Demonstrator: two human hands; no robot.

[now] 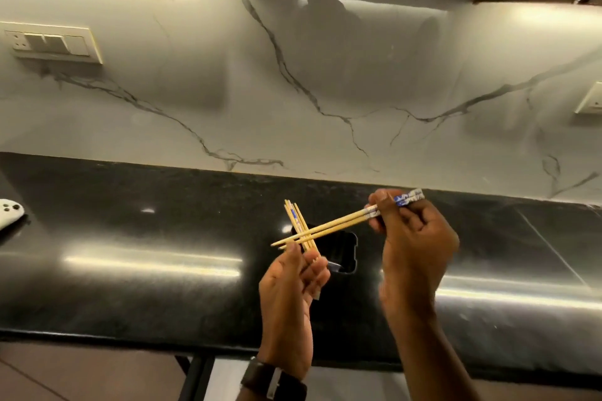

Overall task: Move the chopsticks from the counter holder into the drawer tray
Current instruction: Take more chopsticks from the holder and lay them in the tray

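Observation:
My right hand (413, 238) grips a pair of pale wooden chopsticks (329, 226) by their blue-and-white patterned ends, their tips pointing left. My left hand (290, 293) holds a bundle of several more chopsticks (298, 221), upright and leaning left. The two sets cross above a black square holder (338, 249) that stands on the black counter (130, 238). The holder's inside is dark, so I cannot tell what it contains. No drawer tray is in view.
A white device (8, 212) lies at the counter's left edge. A marble backsplash (293, 91) rises behind, with a switch plate (52, 42) at left and another (591, 102) at right. The counter's front edge runs below my wrists.

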